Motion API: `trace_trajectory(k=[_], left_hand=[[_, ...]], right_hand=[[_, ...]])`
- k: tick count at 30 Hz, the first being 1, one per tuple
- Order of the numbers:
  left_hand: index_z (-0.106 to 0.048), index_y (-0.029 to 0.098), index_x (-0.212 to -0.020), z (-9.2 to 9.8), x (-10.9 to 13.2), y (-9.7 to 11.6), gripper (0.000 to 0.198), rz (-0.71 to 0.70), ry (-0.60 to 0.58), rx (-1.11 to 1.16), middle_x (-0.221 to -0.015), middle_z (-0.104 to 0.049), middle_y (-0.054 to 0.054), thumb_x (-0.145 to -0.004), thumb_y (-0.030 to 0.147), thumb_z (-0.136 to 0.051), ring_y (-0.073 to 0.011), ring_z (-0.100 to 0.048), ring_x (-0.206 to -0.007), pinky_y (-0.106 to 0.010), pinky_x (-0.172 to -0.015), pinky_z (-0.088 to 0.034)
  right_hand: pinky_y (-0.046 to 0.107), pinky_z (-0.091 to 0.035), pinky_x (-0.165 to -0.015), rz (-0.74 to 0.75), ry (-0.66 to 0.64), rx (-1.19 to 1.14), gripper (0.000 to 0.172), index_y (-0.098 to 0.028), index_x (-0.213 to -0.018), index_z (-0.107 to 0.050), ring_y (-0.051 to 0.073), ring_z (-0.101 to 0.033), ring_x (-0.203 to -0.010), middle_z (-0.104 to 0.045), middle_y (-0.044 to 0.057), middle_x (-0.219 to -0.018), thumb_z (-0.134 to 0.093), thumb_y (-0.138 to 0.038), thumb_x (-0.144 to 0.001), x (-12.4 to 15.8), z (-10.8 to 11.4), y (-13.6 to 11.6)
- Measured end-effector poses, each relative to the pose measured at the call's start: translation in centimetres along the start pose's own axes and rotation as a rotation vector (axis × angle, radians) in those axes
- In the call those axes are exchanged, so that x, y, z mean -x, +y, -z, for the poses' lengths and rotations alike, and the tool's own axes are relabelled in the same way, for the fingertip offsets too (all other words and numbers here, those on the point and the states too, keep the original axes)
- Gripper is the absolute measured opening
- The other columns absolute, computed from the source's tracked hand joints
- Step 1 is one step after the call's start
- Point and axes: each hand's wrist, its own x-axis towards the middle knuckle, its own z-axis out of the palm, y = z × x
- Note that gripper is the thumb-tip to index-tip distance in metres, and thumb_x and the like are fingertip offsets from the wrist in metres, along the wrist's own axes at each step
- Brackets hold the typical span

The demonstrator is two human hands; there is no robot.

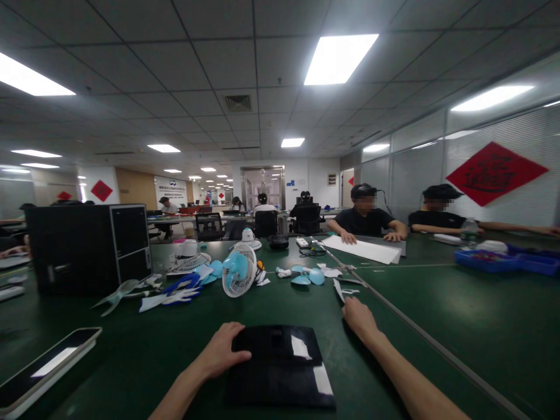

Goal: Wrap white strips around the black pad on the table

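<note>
A glossy black panel lies on the green table in front of me, with bright reflections on its right side and a small raised part near its far edge. My left hand grips its far left corner, thumb on top and fingers along the edge. Farther right, my right hand reaches forward, its fingers closed on a thin white piece that stands tilted. The fingertips are partly hidden behind the hand. Blue fan blades lie just beyond it.
A white fan and blue-white gloves lie ahead, beside a black computer case. At left is a phone. A grey strip crosses the table. Across it, a person touches a white board; blue trays stand right.
</note>
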Motion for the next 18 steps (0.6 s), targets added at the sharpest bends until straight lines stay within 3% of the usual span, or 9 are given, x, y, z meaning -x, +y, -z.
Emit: trace_trajectory(k=[6,10,13,15,18], left_hand=[[-0.045,0.019,-0.134,-0.4,-0.5,-0.1,0.086,0.009,0.029,-0.023,-0.142,-0.041,-0.009,-0.066,0.069,-0.059,-0.0288,-0.036,-0.13,-0.037,-0.109,-0.029],[-0.045,0.018,-0.135,-0.4,-0.6,0.1,0.085,0.008,0.033,-0.05,-0.143,-0.041,-0.009,-0.067,0.069,-0.058,-0.0278,-0.035,-0.131,-0.036,-0.11,-0.028],[-0.046,0.017,-0.134,-0.2,-0.4,0.6,0.084,0.005,0.039,-0.061,-0.142,-0.042,-0.009,-0.068,0.067,-0.058,-0.0276,-0.036,-0.131,-0.036,-0.11,-0.027],[-0.046,0.017,-0.134,-0.2,-0.3,0.8,0.083,0.008,0.041,-0.057,-0.142,-0.043,-0.01,-0.068,0.066,-0.059,-0.0279,-0.036,-0.131,-0.036,-0.11,-0.028],[-0.047,0.017,-0.133,-0.4,-0.3,0.6,0.082,0.003,0.05,-0.03,-0.142,-0.043,-0.01,-0.068,0.065,-0.06,-0.0284,-0.037,-0.13,-0.038,-0.109,-0.029]], right_hand=[[0.029,-0.038,-0.06,-0.105,0.102,-0.04,0.03,-0.013,-0.088,-0.063,0.024,-0.065,-0.081,-0.067,0.015,-0.094,-0.033,-0.019,-0.088,-0.3,3.1,3.0],[0.029,-0.037,-0.06,-0.128,0.338,-0.193,0.032,-0.016,-0.088,-0.064,0.024,-0.062,-0.076,-0.067,0.012,-0.089,-0.036,-0.029,-0.087,0.5,5.5,4.1],[0.029,-0.039,-0.064,-0.047,0.486,-0.468,0.032,-0.015,-0.088,-0.066,0.023,-0.06,-0.074,-0.068,0.01,-0.085,-0.042,-0.036,-0.083,2.2,6.9,2.7],[0.028,-0.04,-0.062,0.024,0.47,-0.724,0.033,-0.016,-0.087,-0.066,0.022,-0.058,-0.071,-0.067,0.008,-0.08,-0.047,-0.042,-0.08,3.5,7.6,1.1],[0.025,-0.034,-0.051,0.113,0.247,-1.117,0.034,-0.017,-0.083,-0.065,0.015,-0.049,-0.055,-0.058,0.0,-0.063,-0.057,-0.049,-0.076,5.2,8.2,-1.0]])
